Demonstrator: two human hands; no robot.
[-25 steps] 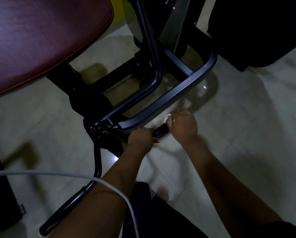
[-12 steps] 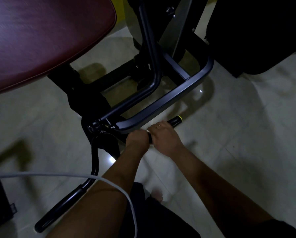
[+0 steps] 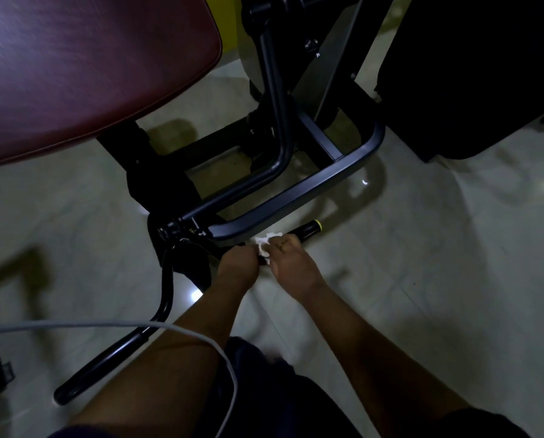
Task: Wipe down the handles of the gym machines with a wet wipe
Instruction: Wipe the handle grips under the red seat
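A black machine handle [image 3: 308, 230] with a yellow end ring sticks out low beside the black frame [image 3: 296, 194]. My right hand [image 3: 291, 263] grips this handle through a crumpled white wet wipe [image 3: 264, 246], which shows between my two hands. My left hand [image 3: 237, 263] grips the same handle closer to the frame, its fingers curled under and hidden. A second black handle [image 3: 106, 365] on a curved bar hangs at the lower left, touched by neither hand.
A maroon padded seat [image 3: 84, 67] fills the upper left. A dark padded block [image 3: 472, 67] stands at the upper right. A grey cable [image 3: 106, 327] crosses my left forearm. Pale glossy floor tiles [image 3: 438, 263] lie to the right.
My right hand slid back along the handle toward my left hand, uncovering the yellow-ringed tip. The white wipe now shows between the hands. My left hand stayed put.
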